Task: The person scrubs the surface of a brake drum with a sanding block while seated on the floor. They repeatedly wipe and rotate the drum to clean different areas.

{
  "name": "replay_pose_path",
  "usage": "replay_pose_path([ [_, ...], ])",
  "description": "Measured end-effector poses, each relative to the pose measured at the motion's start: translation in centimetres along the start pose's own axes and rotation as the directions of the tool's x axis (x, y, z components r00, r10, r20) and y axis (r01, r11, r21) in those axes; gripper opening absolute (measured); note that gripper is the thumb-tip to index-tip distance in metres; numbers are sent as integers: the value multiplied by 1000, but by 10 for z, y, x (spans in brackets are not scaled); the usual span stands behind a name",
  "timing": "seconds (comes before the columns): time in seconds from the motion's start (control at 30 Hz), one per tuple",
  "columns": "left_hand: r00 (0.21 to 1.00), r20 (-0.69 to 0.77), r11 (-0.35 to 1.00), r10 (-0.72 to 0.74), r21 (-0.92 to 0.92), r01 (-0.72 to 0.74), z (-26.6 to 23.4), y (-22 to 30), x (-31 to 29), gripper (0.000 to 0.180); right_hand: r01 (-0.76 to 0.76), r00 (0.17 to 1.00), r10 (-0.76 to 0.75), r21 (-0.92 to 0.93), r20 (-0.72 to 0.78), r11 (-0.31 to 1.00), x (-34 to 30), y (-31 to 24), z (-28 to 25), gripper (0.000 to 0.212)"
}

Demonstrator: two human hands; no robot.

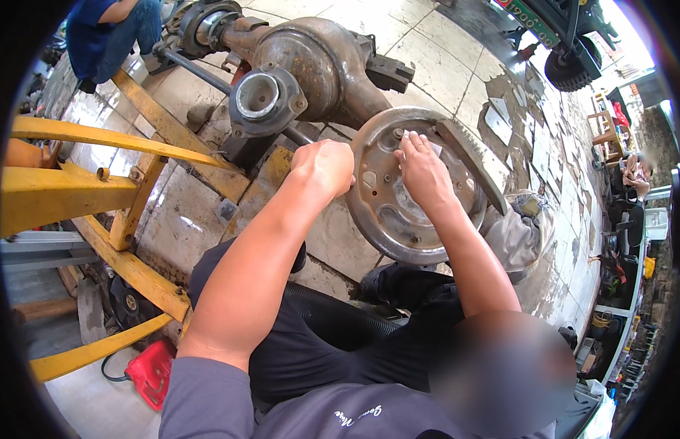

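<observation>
A round, rusty brake backing plate (pixel 387 245) stands tilted in front of my knees, on the end of an axle housing (pixel 300 62) with a bulging middle. My left hand (pixel 324 170) is closed in a fist at the plate's left rim; whatever its fingers hold is hidden. Across the plate's upper face lies my right hand (pixel 426 172), fingers stretched out near a bolt head (pixel 398 134). A small pale patch shows beside those fingers, too unclear to name. Right of that hand, a curved brake shoe (pixel 472 162) runs along the plate's edge.
A metal hub flange (pixel 261 99) with a shaft sits left of the axle. Yellow steel beams (pixel 69 194) fill the left side. A grey cloth (pixel 519 234) lies right of the plate. Another person (pixel 106 40) crouches at upper left. Broken tiles (pixel 501 121) lie on the floor.
</observation>
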State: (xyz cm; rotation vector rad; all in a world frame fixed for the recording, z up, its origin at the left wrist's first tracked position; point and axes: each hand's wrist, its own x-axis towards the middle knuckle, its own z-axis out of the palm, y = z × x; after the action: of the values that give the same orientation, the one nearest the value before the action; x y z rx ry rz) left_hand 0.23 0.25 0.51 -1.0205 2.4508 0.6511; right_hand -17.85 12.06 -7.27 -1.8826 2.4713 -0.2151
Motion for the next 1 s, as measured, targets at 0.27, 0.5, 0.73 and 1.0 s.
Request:
replay_pose_path([
  [0.27,1000,11,1000,-19,-5,19,-1,0,-1,38,-95,995,93,56,36,994,4,6,-10,47],
  [0.5,1000,24,1000,-16,5,16,-3,3,3,38,-14,992,20,45,-128,999,2,10,-13,45],
  [0.73,1000,21,1000,-13,-2,14,-4,3,0,38,26,996,-27,-13,-90,1000,-3,15,7,54],
  [1.0,1000,14,1000,-6,-8,6,0,0,2,36,43,998,-44,-27,-38,999,0,12,7,49],
])
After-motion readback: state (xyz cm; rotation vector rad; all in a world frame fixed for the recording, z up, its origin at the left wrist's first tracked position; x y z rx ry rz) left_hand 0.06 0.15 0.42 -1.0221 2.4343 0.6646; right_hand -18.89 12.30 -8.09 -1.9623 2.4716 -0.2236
